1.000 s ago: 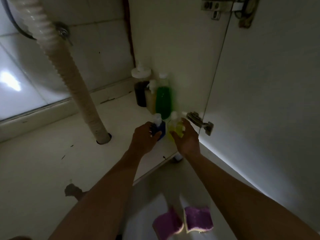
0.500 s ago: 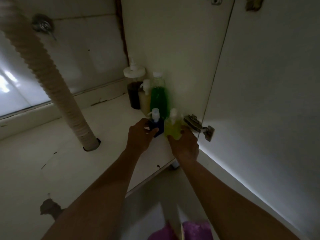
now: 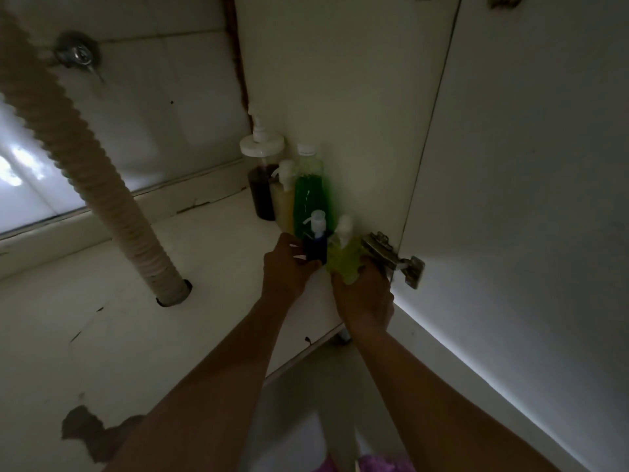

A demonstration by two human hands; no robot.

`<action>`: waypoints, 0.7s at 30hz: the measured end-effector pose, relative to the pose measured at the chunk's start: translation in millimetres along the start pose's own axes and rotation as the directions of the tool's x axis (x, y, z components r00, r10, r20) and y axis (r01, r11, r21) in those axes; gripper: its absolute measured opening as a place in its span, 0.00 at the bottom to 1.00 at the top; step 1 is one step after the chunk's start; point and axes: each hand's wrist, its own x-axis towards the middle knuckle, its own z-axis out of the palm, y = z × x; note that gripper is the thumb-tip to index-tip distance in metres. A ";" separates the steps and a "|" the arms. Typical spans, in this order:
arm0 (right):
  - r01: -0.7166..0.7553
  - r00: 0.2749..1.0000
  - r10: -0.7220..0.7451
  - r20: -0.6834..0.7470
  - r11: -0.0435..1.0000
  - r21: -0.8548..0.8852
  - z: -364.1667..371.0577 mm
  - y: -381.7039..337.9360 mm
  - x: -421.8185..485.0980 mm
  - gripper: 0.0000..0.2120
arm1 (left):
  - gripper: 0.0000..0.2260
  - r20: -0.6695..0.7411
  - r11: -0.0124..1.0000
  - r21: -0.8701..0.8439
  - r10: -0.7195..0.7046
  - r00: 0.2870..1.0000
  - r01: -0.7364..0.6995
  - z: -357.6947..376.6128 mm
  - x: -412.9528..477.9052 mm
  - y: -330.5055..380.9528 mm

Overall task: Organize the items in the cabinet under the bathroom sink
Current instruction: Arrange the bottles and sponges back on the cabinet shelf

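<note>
The small blue pump bottle [image 3: 316, 245] and the yellow-green pump bottle [image 3: 345, 255] stand side by side, touching, on the cabinet floor [image 3: 204, 267] near its right front corner, the yellow-green one at 3 o'clock of the blue. The left hand [image 3: 286, 267] has its fingers curled round the blue bottle's body; the right hand [image 3: 364, 294] is wrapped round the lower part of the yellow-green one. Just behind them, at 12 o'clock, a tall green bottle [image 3: 308, 199], a pale pump bottle [image 3: 283, 199] and a dark pump jar [image 3: 262, 185] are already lined up against the side wall [image 3: 340, 97], running toward the back corner. So the row looks mostly built, and these two appear to be its last members, being settled at the front; whether other items wait outside the cabinet cannot be told. Room is tight at 3 o'clock: the metal door hinge [image 3: 391, 258] sits just beside the right hand's knuckles, and the open door [image 3: 527, 165] lies beyond it. At 6 o'clock the floor's front edge [image 3: 306, 349] is near. At 9 o'clock the floor lies bare as far as the ribbed drain hose [image 3: 85, 172], well apart.
</note>
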 end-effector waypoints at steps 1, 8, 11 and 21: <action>0.002 1.000 -0.003 -0.005 1.000 -0.007 0.9 0.1 -0.2 0.24 | 0.21 -0.001 1.000 -0.008 0.001 1.000 -0.001 1.2 1.0 1.0; 0.039 0.999 -0.040 -0.023 0.999 -0.027 7.2 7.0 -0.2 0.24 | 0.19 -0.027 1.000 -0.005 0.002 1.000 -0.002 10.4 1.6 -4.6; 0.030 0.999 -0.031 -0.019 0.998 -0.049 5.5 7.6 -0.3 0.26 | 0.18 -0.030 1.000 0.004 0.030 0.999 -0.030 13.7 5.0 -3.9; 0.077 0.997 -0.076 0.012 0.993 -0.088 8.4 14.8 3.1 0.30 | 0.17 -0.044 0.997 0.004 0.072 0.996 -0.072 20.4 7.8 -2.1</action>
